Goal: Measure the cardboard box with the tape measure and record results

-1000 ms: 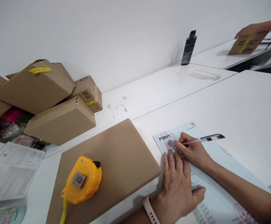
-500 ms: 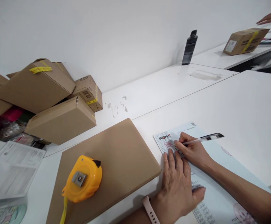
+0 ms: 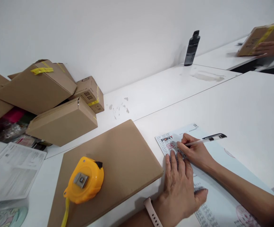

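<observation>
My right hand [image 3: 195, 152] pinches a clear pen [image 3: 206, 139] with a black cap, its tip on a printed form [image 3: 218, 201] with a red and black logo at its top left. My left hand [image 3: 179, 187] lies flat on the form's left edge, fingers stretched out, a pale pink watch strap on the wrist. Just left of the form lies a flat brown cardboard box [image 3: 118, 164] with a yellow tape measure [image 3: 84, 180] resting on it.
Several cardboard boxes [image 3: 56, 119] are stacked at the back left against the wall, with papers [image 3: 11, 171] in front. A dark bottle [image 3: 191, 48] stands by the wall. At the far right another person's hand [image 3: 268, 48] tilts a small taped box [image 3: 259, 37].
My hands have hardly moved; the pen stays on the form. The other person's small box at the far right was set down, then tilted up under their hand.
</observation>
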### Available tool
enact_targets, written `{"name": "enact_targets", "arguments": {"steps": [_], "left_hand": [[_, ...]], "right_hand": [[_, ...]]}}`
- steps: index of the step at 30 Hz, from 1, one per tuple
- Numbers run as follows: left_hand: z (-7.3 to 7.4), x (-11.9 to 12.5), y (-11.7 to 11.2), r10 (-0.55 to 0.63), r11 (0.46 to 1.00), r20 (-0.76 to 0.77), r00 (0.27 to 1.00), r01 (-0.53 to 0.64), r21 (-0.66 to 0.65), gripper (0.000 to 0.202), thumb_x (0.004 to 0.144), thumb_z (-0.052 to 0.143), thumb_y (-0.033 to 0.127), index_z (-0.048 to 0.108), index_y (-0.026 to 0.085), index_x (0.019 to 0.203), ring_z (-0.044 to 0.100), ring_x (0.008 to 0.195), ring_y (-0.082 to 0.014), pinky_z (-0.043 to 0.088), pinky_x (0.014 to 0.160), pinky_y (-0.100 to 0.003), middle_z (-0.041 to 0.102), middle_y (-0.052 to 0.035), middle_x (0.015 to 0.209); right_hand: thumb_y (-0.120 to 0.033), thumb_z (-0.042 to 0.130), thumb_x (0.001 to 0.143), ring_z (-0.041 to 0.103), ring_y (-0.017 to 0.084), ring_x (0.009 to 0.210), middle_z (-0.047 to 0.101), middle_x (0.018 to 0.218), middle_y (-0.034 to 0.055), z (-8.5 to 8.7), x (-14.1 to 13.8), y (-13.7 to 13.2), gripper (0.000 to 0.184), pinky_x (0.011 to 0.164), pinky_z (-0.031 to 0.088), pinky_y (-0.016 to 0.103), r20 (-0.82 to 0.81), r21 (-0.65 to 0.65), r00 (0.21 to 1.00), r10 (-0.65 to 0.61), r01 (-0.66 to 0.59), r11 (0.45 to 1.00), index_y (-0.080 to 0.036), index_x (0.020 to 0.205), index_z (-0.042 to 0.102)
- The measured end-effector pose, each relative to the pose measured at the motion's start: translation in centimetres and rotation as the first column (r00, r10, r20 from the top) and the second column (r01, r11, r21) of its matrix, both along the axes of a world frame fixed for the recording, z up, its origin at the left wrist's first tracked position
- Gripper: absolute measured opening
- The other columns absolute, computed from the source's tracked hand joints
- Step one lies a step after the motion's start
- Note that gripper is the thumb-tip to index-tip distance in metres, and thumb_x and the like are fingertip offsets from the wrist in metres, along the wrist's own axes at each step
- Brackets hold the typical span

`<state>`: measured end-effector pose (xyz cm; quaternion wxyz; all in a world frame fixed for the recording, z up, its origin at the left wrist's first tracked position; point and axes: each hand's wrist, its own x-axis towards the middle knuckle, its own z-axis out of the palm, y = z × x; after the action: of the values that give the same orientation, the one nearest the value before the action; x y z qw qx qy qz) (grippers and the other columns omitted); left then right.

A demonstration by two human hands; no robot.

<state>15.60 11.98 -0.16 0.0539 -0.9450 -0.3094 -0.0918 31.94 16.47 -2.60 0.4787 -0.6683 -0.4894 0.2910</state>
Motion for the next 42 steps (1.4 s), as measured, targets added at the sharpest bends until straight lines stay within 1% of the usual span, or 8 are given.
{"name": "enact_targets", "arguments": {"steps": [12,22,28,30,33,36,38,42], "left_hand": [[-0.5,0.0,0.0,-0.006,0.999,0.003,1.0,0.006,-0.037,0.082,0.101,0.028,0.064,0.04,-0.001,0.15,0.034,0.149,-0.0406,0.036,0.12,-0.053,0.046,-0.027,0.154],[-0.3,0.0,0.0,0.001,0.999,-0.008,1.0,-0.001,-0.034,0.083,0.101,0.028,0.064,0.039,-0.001,0.151,0.034,0.15,-0.0395,0.037,0.119,-0.053,0.046,-0.0261,0.155],[-0.6,0.0,-0.1,0.001,0.999,-0.012,1.0,-0.002,-0.055,0.082,0.101,0.028,0.064,0.04,-0.001,0.151,0.031,0.151,-0.0406,0.032,0.121,-0.054,0.044,-0.0265,0.156],[-0.5,0.1,0.0,0.002,0.998,-0.009,1.0,-0.002,-0.058,0.081,0.101,0.027,0.064,0.042,0.0,0.149,0.031,0.151,-0.0409,0.032,0.121,-0.054,0.045,-0.0259,0.156],[-0.4,0.0,0.0,0.002,0.998,-0.007,1.0,-0.002,-0.061,0.081,0.101,0.027,0.065,0.044,0.001,0.148,0.032,0.15,-0.0407,0.033,0.12,-0.055,0.047,-0.0252,0.155],[-0.3,-0.1,0.1,-0.007,0.998,0.0,1.0,0.007,-0.055,0.081,0.101,0.028,0.065,0.045,0.001,0.147,0.034,0.149,-0.0407,0.033,0.12,-0.055,0.049,-0.0255,0.153],[-0.3,-0.1,0.0,-0.017,0.999,0.01,1.0,0.017,-0.041,0.08,0.102,0.028,0.063,0.045,0.0,0.147,0.033,0.15,-0.0404,0.032,0.121,-0.055,0.049,-0.0247,0.153],[-0.5,-0.1,0.0,-0.01,0.999,0.028,1.0,0.012,-0.04,0.08,0.102,0.028,0.063,0.044,0.0,0.148,0.031,0.15,-0.0407,0.033,0.121,-0.054,0.047,-0.0241,0.155]], "right_hand": [[-0.029,0.065,0.081,0.036,0.012,0.055,0.041,0.056,-0.0059,0.3,-0.1,-0.1,0.03,0.05,0.03,0.028,-0.002,0.025,1.0,-0.023,0.023,0.999,-0.025,0.063,0.041],[-0.027,0.063,0.079,0.035,0.013,0.055,0.039,0.056,-0.006,0.4,-0.1,0.0,0.029,0.051,0.03,0.028,-0.012,0.03,1.0,-0.023,0.024,0.999,-0.025,0.062,0.039],[-0.029,0.066,0.08,0.035,0.012,0.055,0.039,0.056,-0.0057,0.7,-0.1,-0.1,0.033,0.051,0.03,0.028,-0.024,0.038,0.999,-0.023,0.024,0.999,-0.025,0.061,0.039],[-0.033,0.067,0.083,0.036,0.012,0.055,0.04,0.056,-0.0054,0.9,0.1,-0.2,0.035,0.05,0.031,0.027,-0.055,0.037,0.998,-0.03,0.032,0.999,-0.024,0.062,0.041],[-0.046,0.07,0.085,0.045,0.014,0.059,0.053,0.066,-0.0022,1.0,0.5,-0.1,0.029,0.052,0.038,0.028,-0.123,0.039,0.992,0.009,-0.004,0.999,-0.023,0.075,0.055],[-0.054,0.074,0.081,0.059,0.019,0.073,0.066,0.085,0.0042,0.8,0.6,-0.1,0.036,0.061,0.048,0.03,-0.185,0.063,0.98,0.071,-0.06,0.996,-0.022,0.095,0.063],[-0.054,0.072,0.084,0.062,0.02,0.074,0.066,0.084,0.0038,0.7,0.5,-0.2,0.036,0.062,0.051,0.031,-0.183,0.059,0.98,0.078,-0.069,0.996,-0.022,0.098,0.062],[-0.046,0.064,0.091,0.06,0.016,0.059,0.059,0.069,-0.0024,0.9,0.2,-0.6,0.024,0.056,0.05,0.03,-0.129,0.004,0.991,0.045,-0.045,0.999,-0.024,0.088,0.056]]}}
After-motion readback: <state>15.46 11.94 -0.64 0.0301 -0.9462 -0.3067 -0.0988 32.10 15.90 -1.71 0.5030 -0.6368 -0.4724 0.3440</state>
